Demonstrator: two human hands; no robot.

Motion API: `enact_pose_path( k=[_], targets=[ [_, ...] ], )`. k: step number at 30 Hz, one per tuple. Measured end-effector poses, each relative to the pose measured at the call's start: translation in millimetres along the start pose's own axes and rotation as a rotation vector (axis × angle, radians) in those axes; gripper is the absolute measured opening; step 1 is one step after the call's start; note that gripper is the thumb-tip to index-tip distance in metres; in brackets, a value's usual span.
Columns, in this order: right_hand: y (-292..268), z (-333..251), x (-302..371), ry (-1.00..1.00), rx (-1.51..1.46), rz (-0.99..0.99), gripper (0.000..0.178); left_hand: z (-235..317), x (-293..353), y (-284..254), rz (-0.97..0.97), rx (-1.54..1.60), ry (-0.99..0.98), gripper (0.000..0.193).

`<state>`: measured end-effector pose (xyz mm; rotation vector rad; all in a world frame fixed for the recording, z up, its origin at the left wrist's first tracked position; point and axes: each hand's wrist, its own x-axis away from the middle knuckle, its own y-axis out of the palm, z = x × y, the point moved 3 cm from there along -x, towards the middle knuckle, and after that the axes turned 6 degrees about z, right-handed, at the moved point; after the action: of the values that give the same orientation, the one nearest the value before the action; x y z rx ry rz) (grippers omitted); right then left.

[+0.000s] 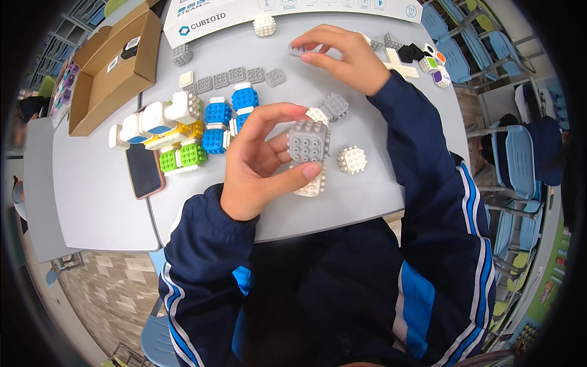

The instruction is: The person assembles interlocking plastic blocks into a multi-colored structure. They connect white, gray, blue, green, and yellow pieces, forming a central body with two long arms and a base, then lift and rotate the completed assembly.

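My left hand [260,162] grips a grey studded cube [307,142] between thumb and fingers, above the near part of the table. Past its thumb a white studded piece [313,186] shows in part; whether it joins the cube I cannot tell. Farther off, my right hand [345,55] pinches a small grey studded piece [297,51], partly hidden by the fingers. A row of flat grey connector plates [236,75] lies left of that hand. Between the hands are another grey cube [335,105] and, nearer me, a white studded cube [351,159].
Blue cubes [217,112] and a white, yellow and green block build [177,137] stand to the left, by a phone [145,170]. An open cardboard box [116,76] is beyond them. A white box [293,13] lines the far edge. White connectors [400,64] and cubes [441,77] lie far right.
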<state>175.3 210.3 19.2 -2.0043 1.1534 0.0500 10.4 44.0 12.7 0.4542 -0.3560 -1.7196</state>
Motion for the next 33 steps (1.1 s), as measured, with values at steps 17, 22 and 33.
enact_pose_path(
  k=[17,22,33],
  targets=[
    [0,-68,84,-0.098,-0.372,0.167,0.028,-9,-2,-7,0.069,-0.372,0.209,0.058],
    [-3,-68,87,-0.124,-0.356,0.137,0.031,-6,0,-6,0.08,-0.391,0.192,0.058],
    [-2,-76,90,-0.233,-0.226,0.124,0.061,0,0,-5,0.153,-0.367,0.189,0.06]
  ],
)
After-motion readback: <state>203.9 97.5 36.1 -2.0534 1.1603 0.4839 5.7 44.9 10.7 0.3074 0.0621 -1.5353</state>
